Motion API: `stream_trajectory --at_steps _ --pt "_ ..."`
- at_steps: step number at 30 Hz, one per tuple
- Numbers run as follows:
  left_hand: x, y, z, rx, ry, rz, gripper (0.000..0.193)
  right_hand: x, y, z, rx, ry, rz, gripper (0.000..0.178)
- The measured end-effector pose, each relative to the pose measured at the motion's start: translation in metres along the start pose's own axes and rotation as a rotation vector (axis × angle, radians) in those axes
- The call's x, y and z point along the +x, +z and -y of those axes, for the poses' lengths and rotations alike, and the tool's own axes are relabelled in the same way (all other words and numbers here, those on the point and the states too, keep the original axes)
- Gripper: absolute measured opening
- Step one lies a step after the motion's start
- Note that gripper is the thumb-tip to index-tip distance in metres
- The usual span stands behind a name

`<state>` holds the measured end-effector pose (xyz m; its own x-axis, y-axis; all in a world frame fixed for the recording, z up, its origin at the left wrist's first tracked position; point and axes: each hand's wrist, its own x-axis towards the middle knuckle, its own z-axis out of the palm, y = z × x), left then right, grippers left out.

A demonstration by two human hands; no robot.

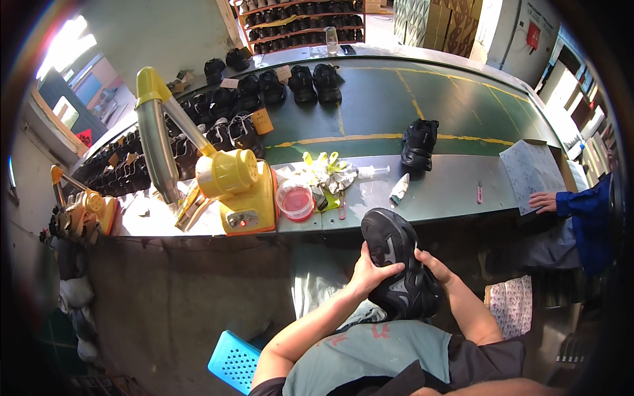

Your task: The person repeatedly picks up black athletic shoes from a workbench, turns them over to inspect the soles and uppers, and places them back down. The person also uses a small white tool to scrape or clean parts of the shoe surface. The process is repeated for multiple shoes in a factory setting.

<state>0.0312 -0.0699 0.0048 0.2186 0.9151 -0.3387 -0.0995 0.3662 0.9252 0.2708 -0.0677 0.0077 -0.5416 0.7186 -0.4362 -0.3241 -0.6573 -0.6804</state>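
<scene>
A black sneaker (396, 270) with grey side panels is held up over my lap, its toe pointing away from me. My left hand (371, 272) grips its left side, thumb laid across the upper. On the opposite side my right hand (434, 265) is closed around the edge of the same shoe; some of its fingers are hidden behind it. Beyond, another black shoe (419, 144) rests on the table, and a small white tube (399, 189) lies just in front of it.
A yellow machine (228, 178) with a curved metal pipe stands at the table's left. Beside it are a pink-filled tub (295, 201) and crumpled gloves (327, 173). Rows of black shoes (300, 86) line the far left. A co-worker's hand (543, 202) touches patterned paper (531, 171) at right.
</scene>
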Motion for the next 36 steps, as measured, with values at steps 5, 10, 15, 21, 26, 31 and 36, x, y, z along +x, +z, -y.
stream_trajectory --at_steps 5,10,15,21,26,31,36 --pt "-0.024 -0.011 -0.005 -0.084 0.122 0.209 0.112 -0.021 -0.002 0.019 0.296 -0.105 -0.078 0.074" --pt "-0.028 -0.034 0.004 0.177 0.177 0.032 0.077 -0.009 -0.054 0.1 0.489 -0.496 0.151 0.085" --pt "-0.004 -0.027 0.033 0.21 0.036 0.129 0.061 0.038 -0.215 0.186 0.27 -0.626 0.03 0.075" --pt "0.01 -0.044 0.043 0.343 -0.063 0.14 0.059 0.11 -0.246 0.242 -0.471 -0.213 -1.036 0.053" --pt "0.031 -0.051 0.058 0.375 -0.074 0.236 0.059 0.088 -0.267 0.282 -1.255 -0.842 -1.547 0.062" --pt "0.05 -0.055 0.083 0.368 -0.158 0.239 0.057 0.135 -0.038 0.27 -1.893 -1.071 -0.996 0.077" --pt "0.067 -0.065 0.098 0.259 -0.297 0.227 0.059 0.211 -0.077 0.248 -1.93 -0.823 -0.878 0.077"
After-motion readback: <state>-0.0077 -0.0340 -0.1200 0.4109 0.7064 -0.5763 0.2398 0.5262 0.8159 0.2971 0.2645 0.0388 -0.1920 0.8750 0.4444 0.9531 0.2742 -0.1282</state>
